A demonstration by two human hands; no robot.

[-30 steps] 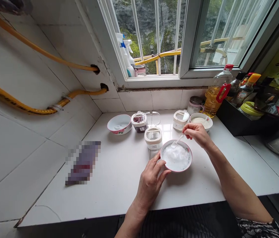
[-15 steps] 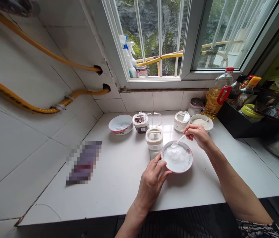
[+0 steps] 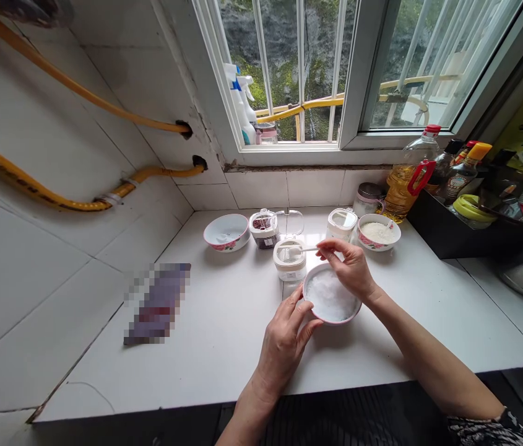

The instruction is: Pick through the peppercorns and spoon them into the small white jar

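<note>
My left hand (image 3: 286, 334) grips the near left rim of a bowl of white granules (image 3: 330, 297) on the white counter. Pinched in my right hand (image 3: 347, 266) is a small white spoon (image 3: 306, 249), its scoop end over the open-topped clear jar (image 3: 289, 263) just left of and behind the bowl. Behind that jar stands a jar of dark red contents (image 3: 264, 232) with its clear lid raised. Another white-rimmed jar (image 3: 341, 223) is partly hidden behind my right hand. What lies in the scoop is too small to tell.
A nearly empty bowl (image 3: 226, 234) sits at the back left, a bowl of white grains (image 3: 379, 234) at the back right. An oil bottle (image 3: 400, 186) and a black box (image 3: 451, 232) of bottles stand right. A blurred purple packet (image 3: 161, 306) lies left.
My right hand has moved left with the spoon, from above the bowl's right side to over its back, bringing the scoop from the bowl to the jar. My left hand has stayed on the bowl.
</note>
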